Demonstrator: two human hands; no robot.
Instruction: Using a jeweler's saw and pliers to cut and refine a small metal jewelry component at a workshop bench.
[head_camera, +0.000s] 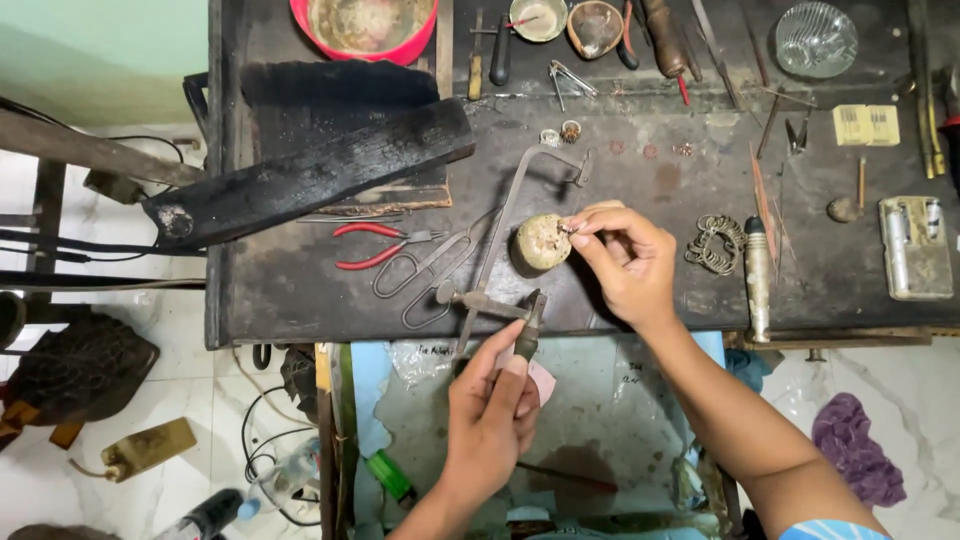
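My left hand (492, 410) grips the handle of a small metal-framed jeweller's saw (510, 240), whose frame reaches up over the dark workbench (650, 290). With my right hand (625, 255) I pinch a tiny metal piece against a round, pale, crusted block (540, 243) near the bench's front edge. The saw's thin blade runs just left of the block.
Red-handled pliers (372, 245) and scissors (425, 275) lie left of the saw. A charred wood block (300, 170), a red bowl (365, 30), a pile of rings (712, 243), a metal-tipped handle tool (757, 275), a glass dish (815, 38) and a lighter case (915, 248) crowd the bench.
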